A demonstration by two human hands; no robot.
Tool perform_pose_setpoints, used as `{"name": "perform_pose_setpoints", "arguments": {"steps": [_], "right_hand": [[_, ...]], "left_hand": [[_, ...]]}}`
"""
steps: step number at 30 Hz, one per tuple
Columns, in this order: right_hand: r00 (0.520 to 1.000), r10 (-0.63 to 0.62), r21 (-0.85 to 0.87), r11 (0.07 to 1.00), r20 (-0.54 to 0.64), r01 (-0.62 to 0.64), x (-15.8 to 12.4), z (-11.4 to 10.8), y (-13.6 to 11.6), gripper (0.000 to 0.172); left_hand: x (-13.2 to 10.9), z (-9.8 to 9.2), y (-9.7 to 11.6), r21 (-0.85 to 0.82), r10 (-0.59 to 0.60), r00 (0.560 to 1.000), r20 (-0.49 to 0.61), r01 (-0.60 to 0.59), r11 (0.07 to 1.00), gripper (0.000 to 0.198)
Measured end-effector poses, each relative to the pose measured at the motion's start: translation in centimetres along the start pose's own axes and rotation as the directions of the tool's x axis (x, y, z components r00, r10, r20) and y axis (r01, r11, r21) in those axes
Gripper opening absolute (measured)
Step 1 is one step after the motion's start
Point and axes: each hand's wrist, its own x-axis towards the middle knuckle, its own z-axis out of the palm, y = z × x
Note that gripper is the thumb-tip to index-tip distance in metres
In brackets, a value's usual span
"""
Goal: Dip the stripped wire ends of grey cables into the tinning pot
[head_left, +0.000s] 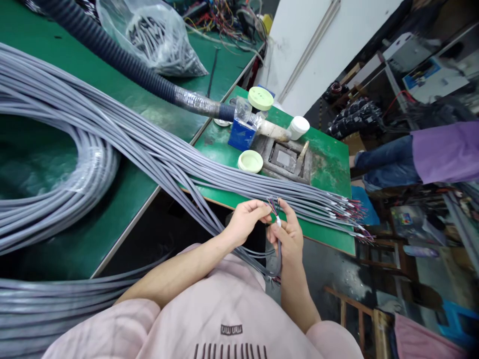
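Grey multicore cable [279, 255] at lower centre, right hand [290, 238] pinching it between thumb and fingers, left hand [245, 220] with fingertips pressed together at its splayed coloured wires [274, 205], loose cable bundle [228, 174] from upper left.

Two hands [245, 219] [292, 239], one hose [123, 61]

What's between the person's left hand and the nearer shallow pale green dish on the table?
In the head view, a bundle of grey cables crosses the stretch between the left hand and that pale green dish.
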Motion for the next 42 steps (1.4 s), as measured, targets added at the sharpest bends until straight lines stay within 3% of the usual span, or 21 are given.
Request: {"name": "perform_pose_setpoints", "arguments": {"steps": [18, 22, 25, 28, 30, 31, 33, 34, 35, 36, 38, 40, 42], "right_hand": [[0.998, 0.036, -0.008, 0.999, -0.058, -0.036, -0.2, -0.4, -0.3, 0.064], [0.987, -0.034, -0.042, 0.999, -0.156, 0.028, -1.6, -2.4, -1.0, 0.055], [0.945, -0.131, -0.098, 0.990, -0.299, 0.106, -3.8, -5.6, -1.2, 0.045], [0.872, -0.123, -0.242, 0.970, -0.475, 0.005, -6.7, -10.3, -0.5, 0.041], [0.808, -0.037, -0.405, 0.878, -0.587, -0.254, -8.6, -13.7, 0.5, 0.036], [0.791, 0.037, -0.495, 0.762, -0.611, -0.418, -9.5, -15.2, 1.2, 0.035], [0.715, 0.230, -0.606, 0.399, -0.660, -0.688, -11.0, -17.4, 2.7, 0.037], [0.694, 0.304, -0.641, 0.267, -0.653, -0.720, -11.4, -17.9, 3.5, 0.037], [0.697, 0.359, -0.674, 0.210, -0.621, -0.708, -11.7, -18.0, 4.1, 0.035], [0.719, 0.400, -0.703, 0.218, -0.568, -0.677, -11.7, -17.7, 4.7, 0.034], [0.806, 0.427, -0.735, 0.369, -0.409, -0.569, -11.2, -16.1, 5.4, 0.037], [0.879, 0.408, -0.721, 0.530, -0.245, -0.447, -9.9, -13.8, 5.6, 0.042], [0.923, 0.369, -0.692, 0.640, -0.106, -0.335, -8.5, -11.5, 5.5, 0.041]], "left_hand": [[0.2, 0.2, -0.8, 0.074, 0.030, 0.999, 0.032, -0.033, 0.997, 0.020], [0.3, 0.0, -0.6, 0.211, 0.015, 0.995, 0.094, -0.035, 0.977, 0.024], [0.5, -0.4, -0.2, 0.377, 0.027, 0.990, 0.142, -0.079, 0.923, 0.021], [0.9, -0.8, 0.3, 0.626, 0.140, 0.962, 0.236, -0.261, 0.735, 0.015], [1.5, -0.9, 0.3, 0.738, 0.227, 0.899, 0.375, -0.437, 0.514, 0.015], [1.8, -0.9, 0.2, 0.762, 0.248, 0.857, 0.451, -0.515, 0.394, 0.016], [2.4, -0.7, -0.3, 0.771, 0.240, 0.785, 0.571, -0.613, 0.170, 0.020], [2.7, -0.5, -0.7, 0.767, 0.219, 0.762, 0.610, -0.636, 0.077, 0.022], [2.9, -0.2, -1.1, 0.762, 0.195, 0.747, 0.636, -0.648, -0.001, 0.025], [3.0, 0.0, -1.6, 0.756, 0.174, 0.738, 0.651, -0.652, -0.065, 0.026], [3.2, 0.5, -2.3, 0.745, 0.150, 0.730, 0.667, -0.650, -0.152, 0.028], [3.2, 0.7, -2.6, 0.734, 0.147, 0.720, 0.678, -0.653, -0.187, 0.028], [3.2, 0.6, -2.3, 0.728, 0.162, 0.711, 0.684, -0.656, -0.198, 0.027]]}}
